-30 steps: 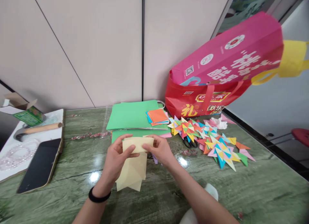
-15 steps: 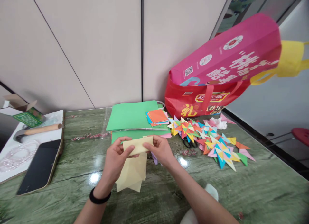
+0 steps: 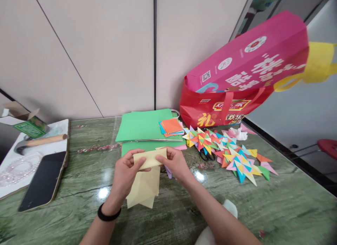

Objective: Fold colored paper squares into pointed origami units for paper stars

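Observation:
A folded strip of pale yellow paper (image 3: 150, 160) is held up between my two hands over the table. My left hand (image 3: 128, 173) pinches its left end, thumb on the front and fingers behind. At the right end, my right hand (image 3: 176, 164) grips it the same way. Below the strip lie several loose sheets of the same pale yellow paper (image 3: 143, 190). Behind my hands are green sheets (image 3: 144, 127) with a small stack of coloured squares, orange on top (image 3: 171, 126). A bit of purple paper (image 3: 168, 172) peeks out under my right hand.
Folded multicoloured paper pieces (image 3: 242, 162) are heaped on the right, with black-handled scissors (image 3: 206, 155) partly under them. Red (image 3: 210, 109) and pink (image 3: 247, 58) bags stand behind. On the left are a phone (image 3: 43, 181), a wooden-handled tool (image 3: 47, 140) and an opened box (image 3: 30, 127).
Both hands keep the same hold on the folded strip, which has hardly moved. The camera view has shifted very slightly.

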`<state>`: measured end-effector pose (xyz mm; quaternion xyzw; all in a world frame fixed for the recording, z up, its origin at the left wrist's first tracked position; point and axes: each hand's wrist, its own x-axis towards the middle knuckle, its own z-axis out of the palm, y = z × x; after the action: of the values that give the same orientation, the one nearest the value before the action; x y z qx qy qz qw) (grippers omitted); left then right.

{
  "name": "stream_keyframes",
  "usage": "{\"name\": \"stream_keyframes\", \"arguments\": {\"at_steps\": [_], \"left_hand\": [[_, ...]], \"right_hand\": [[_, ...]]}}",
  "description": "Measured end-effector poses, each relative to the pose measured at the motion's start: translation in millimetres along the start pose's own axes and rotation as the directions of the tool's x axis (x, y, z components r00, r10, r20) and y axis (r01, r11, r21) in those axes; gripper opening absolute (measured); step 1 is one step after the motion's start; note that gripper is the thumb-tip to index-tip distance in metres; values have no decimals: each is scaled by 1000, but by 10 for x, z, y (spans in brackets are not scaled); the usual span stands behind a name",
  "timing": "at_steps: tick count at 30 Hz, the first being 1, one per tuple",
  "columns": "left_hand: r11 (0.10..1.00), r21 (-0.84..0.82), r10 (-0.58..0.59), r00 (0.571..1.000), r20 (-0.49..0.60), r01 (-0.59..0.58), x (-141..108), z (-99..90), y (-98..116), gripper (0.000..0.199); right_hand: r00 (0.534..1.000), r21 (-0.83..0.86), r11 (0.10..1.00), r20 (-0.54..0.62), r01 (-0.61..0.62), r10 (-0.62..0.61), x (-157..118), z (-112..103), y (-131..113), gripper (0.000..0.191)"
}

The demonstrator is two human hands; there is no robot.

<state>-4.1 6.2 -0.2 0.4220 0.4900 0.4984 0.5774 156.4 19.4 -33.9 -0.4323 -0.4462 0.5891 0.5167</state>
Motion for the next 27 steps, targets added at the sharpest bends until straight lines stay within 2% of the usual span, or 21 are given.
{"name": "stream_keyframes", "arguments": {"at_steps": [14, 18, 21, 27], "left_hand": [[998, 68, -19, 999, 35, 17, 1, 23, 22, 37], [996, 82, -25, 999, 23, 23, -12, 30, 35, 42], [998, 55, -24, 1000, 3, 24, -9, 22, 24, 45], [999, -21, 32, 999, -38, -32, 24, 5, -27, 32]], "right_hand": [[999, -74, 997, -16, 30, -31, -14, -10, -22, 29], [999, -92, 995, -18, 40, -42, -14, -10, -20, 28], [998, -112, 992, -30, 52, -56, -12, -16, -13, 27], [993, -148, 986, -71, 81, -92, -17, -26, -13, 24]]}}
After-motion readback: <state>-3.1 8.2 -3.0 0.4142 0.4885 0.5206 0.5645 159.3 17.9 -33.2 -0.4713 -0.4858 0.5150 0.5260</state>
